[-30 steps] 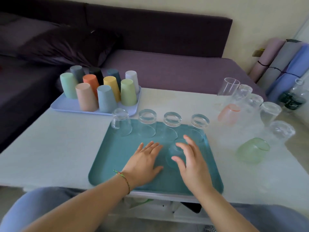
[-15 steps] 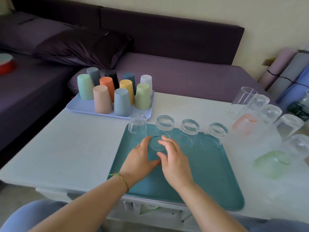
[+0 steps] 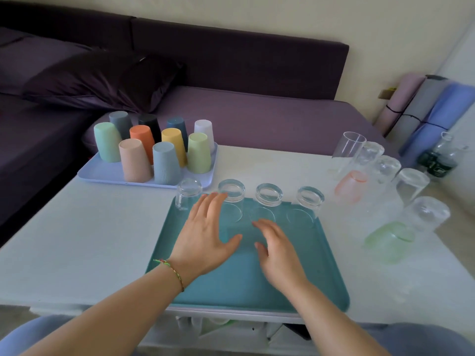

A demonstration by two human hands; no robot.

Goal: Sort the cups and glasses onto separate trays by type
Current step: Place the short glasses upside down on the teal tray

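Seen from the head view, I read both hands over the teal tray point(image 3: 321, 286), fingers spread and gripping nothing. My left hand point(image 3: 205, 237) lies palm down with its fingertips point(image 3: 218, 196) reaching the foot of the second glass in the row; a braided bracelet point(image 3: 171, 269) circles that wrist. My right hand point(image 3: 279, 249) sits just beside it, thumb toward thumb, fingers loosely extended. Between the two thumbs I make out a faint clear shape on the tray, but blur prevents me from telling whether it is a glass.

Beyond the fingertips, four inverted clear glasses stand in a row along the tray's far edge: the leftmost glass point(image 3: 187, 197), the second glass point(image 3: 231, 195), the third glass point(image 3: 268, 199) and the fourth glass point(image 3: 308, 201).

Farther out and left of my fingers, the lavender tray point(image 3: 102, 174) carries the coloured cups point(image 3: 154, 147), all upside down and packed close.

Right of my right hand, off both trays, the unsorted glasses point(image 3: 385, 170) cluster on the white table point(image 3: 77, 240), among them a pink tinted glass point(image 3: 350, 185) and a green tinted glass point(image 3: 388, 240).
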